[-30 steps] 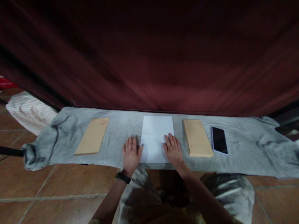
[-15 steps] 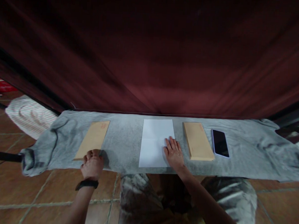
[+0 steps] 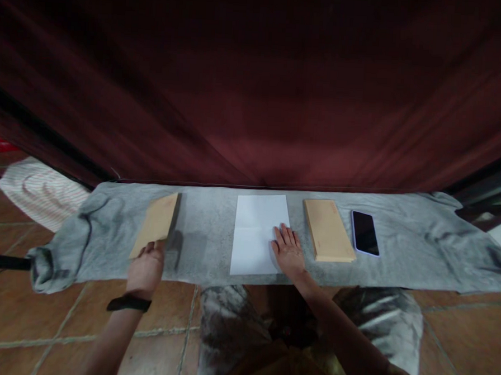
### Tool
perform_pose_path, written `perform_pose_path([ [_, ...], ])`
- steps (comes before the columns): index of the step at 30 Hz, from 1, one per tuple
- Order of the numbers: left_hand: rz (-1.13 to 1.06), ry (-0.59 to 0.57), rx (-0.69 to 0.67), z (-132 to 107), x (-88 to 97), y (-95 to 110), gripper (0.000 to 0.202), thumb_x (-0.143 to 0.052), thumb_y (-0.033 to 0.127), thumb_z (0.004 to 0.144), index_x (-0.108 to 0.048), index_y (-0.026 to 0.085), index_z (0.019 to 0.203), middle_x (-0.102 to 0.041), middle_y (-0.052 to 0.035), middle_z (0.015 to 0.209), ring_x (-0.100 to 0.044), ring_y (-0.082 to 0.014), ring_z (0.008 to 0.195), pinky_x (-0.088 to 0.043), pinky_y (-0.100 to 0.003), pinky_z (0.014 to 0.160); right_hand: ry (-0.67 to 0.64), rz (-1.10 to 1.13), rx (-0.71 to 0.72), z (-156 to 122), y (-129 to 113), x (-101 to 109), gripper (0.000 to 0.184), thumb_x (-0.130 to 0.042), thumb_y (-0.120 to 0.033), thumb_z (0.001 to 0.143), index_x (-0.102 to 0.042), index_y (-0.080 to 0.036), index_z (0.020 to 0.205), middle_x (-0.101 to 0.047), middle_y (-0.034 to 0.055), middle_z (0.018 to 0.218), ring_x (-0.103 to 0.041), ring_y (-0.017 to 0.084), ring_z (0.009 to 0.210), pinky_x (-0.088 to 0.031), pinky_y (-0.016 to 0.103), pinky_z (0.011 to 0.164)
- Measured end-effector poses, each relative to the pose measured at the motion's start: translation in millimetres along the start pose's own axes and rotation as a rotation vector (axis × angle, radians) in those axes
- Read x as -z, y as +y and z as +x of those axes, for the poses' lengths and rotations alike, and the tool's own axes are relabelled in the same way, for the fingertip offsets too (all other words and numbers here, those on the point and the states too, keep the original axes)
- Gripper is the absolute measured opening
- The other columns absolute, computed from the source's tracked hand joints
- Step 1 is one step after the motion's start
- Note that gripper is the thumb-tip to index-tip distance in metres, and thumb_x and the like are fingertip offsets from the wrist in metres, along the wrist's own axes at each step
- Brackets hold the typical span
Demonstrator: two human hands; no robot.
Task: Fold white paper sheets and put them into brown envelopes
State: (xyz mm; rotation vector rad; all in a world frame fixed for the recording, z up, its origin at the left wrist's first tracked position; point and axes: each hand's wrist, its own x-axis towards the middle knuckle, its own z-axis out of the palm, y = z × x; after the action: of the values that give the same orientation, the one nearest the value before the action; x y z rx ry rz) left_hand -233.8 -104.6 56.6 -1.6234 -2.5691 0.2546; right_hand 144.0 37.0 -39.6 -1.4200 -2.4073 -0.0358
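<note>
At the left, my left hand (image 3: 146, 267) pinches the near right edge of a brown paper envelope (image 3: 156, 219), which is tilted and casts a shadow on the grey cloth. Whether more envelopes lie beneath it I cannot tell. A white sheet of paper (image 3: 254, 238) with a faint crosswise crease lies flat in the middle. My right hand (image 3: 289, 251) rests on the sheet's right side, palm down with fingers stretched out. Just right of that hand lies a stack of brown envelopes (image 3: 329, 231).
A phone (image 3: 365, 233) in a pale purple case lies right of the stack. Grey cloth (image 3: 208, 230) covers the narrow table. A dark red curtain (image 3: 257, 126) hangs behind it. Striped fabric (image 3: 40, 190) is at the far left, above the tiled floor.
My left hand has closed on the left envelope and raised its edge; before, it lay over the envelope's near end. My right hand stays on the sheet. The view has shifted slightly.
</note>
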Motion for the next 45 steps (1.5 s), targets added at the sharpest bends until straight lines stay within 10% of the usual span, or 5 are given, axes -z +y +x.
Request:
perform_pose_path([
  [9,-0.029,0.01,-0.218,-20,-6.4,81,0.04,-0.032,0.008,0.093,-0.06,0.013,0.122,-0.066,-0.0145,0.114,-0.061,-0.0284,0.109,-0.053,-0.037,0.082,-0.003,0.004,0.004,-1,1,2,0.051,-0.041,-0.034,0.104,-0.044,-0.016,0.151,-0.039,0.0145,0.158,-0.042,0.03,0.142,-0.029,0.049,0.117],
  [34,-0.213,0.148,-0.165,-41,-18.3,79,0.04,-0.038,0.014,0.093,-0.062,0.016,0.125,-0.061,-0.0149,0.135,-0.055,-0.0308,0.123,-0.046,-0.048,0.102,-0.021,0.017,-0.01,0,0,3,0.052,-0.041,-0.034,0.103,-0.043,-0.016,0.152,-0.039,0.0141,0.157,-0.041,0.03,0.142,-0.028,0.05,0.118],
  [45,-0.458,0.244,-0.433,-23,-14.4,257,0.058,-0.038,0.037,0.1,-0.036,0.01,0.152,-0.032,-0.0161,0.162,-0.018,-0.0299,0.154,-0.025,-0.053,0.123,-0.052,0.034,-0.011,1,0,7,0.05,-0.04,-0.033,0.103,-0.045,-0.016,0.15,-0.039,0.0135,0.158,-0.036,0.029,0.145,-0.026,0.049,0.118],
])
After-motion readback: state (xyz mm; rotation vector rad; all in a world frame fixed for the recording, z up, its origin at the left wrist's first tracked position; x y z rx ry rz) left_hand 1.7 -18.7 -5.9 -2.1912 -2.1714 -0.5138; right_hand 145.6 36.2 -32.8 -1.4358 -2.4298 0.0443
